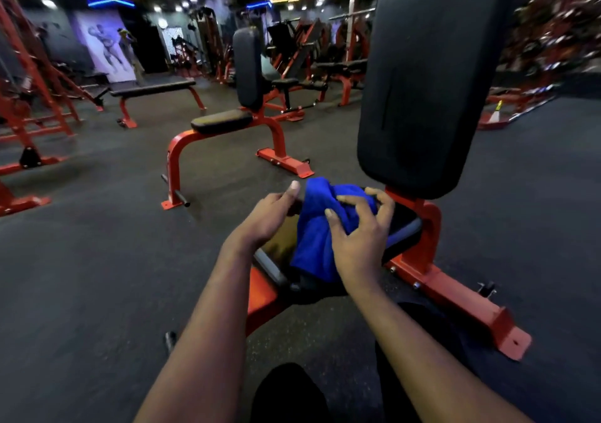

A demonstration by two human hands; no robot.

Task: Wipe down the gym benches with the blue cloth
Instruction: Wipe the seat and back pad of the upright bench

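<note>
Right hand (pixel 361 237): fingers curled claw-like over the bunched blue cloth (pixel 317 237), fingertips dug into its folds, so it grips the cloth from above. Left hand (pixel 266 217): just beside the cloth's left edge, thumb raised, fingers relaxed and pointing toward the fabric; whether they touch it cannot be told from this angle. The cloth lies crumpled, not spread flat, on the black seat pad (pixel 403 227) of the nearest bench, one end hanging toward the pad's front edge. Directly behind the hands the tall black backrest (pixel 432 74) stands upright on the red frame (pixel 455 295). Further out on the dark rubber floor (pixel 97 260) are a second upright bench (pixel 224 120) of the same type and, beyond it, a flat bench (pixel 153 88) — neither has a hand or cloth near it. Judgement on progress: early or mid-task. The hands look to be gathering or re-folding the cloth on the seat rather than stroking with it. The frame is too blurred to show any wiped sheen on seat or backrest, so what is done here cannot be confirmed — likely left are this backrest, then the other two benches.
</note>
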